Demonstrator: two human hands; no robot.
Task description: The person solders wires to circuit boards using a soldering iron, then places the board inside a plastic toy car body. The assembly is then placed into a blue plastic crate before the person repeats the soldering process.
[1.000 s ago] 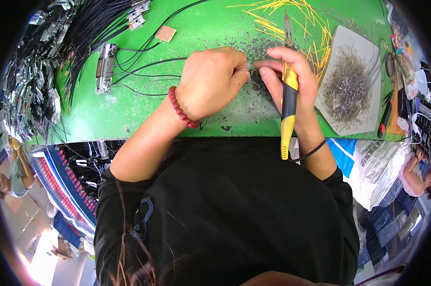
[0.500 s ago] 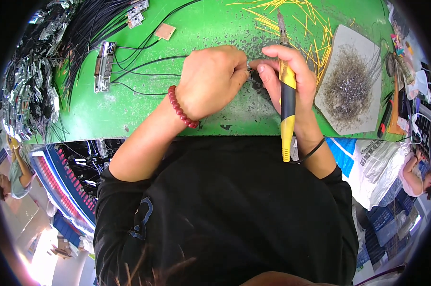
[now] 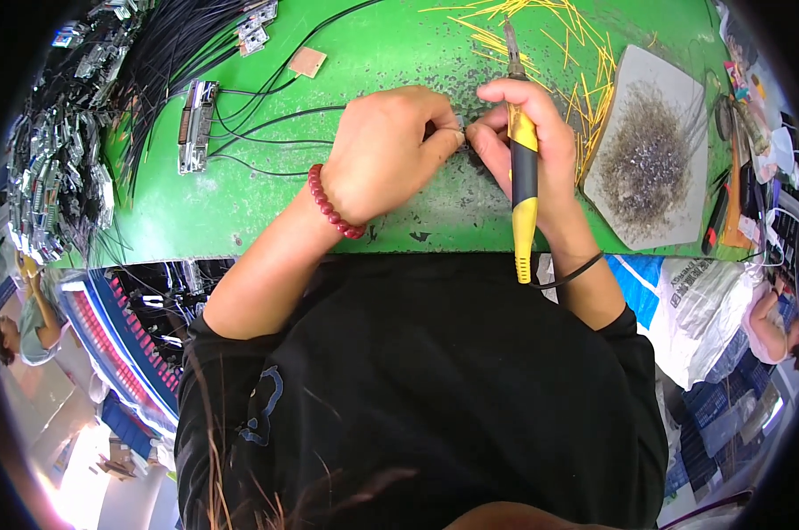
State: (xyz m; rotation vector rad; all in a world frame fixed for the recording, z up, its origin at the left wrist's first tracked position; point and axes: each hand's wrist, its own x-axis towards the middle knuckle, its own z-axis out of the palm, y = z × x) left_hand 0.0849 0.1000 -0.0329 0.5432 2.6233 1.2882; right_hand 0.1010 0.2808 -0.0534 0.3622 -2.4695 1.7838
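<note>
My left hand point(image 3: 389, 150), with a bead bracelet point(image 3: 329, 210) on its wrist, is closed over the green worktop. Its thumb and forefinger pinch something small, mostly hidden, with a glint of metal. Black wires point(image 3: 280, 140) run from a flat metal-cased part point(image 3: 196, 126) and vanish beneath this hand. In my right hand point(image 3: 541, 132) lies a yellow-and-black soldering iron point(image 3: 525, 168), gripped against the palm with its tip pointing away from me. The right thumb and a finger also close at the left fingertips; whether they hold the same small piece is hidden.
Solder crumbs cover a pale grey board point(image 3: 611, 168) at the right. Cut yellow tubes or wires point(image 3: 585, 97) lie scattered beyond my right hand. A brown square point(image 3: 306, 62) sits behind the wires. Metal-cased parts point(image 3: 59, 177) and black cables point(image 3: 165, 62) are heaped at the left.
My right hand has shifted slightly left, bringing its thumb against the left fingertips. The soldering iron has moved a little left and away from me with it. My left hand stays nearly in place.
</note>
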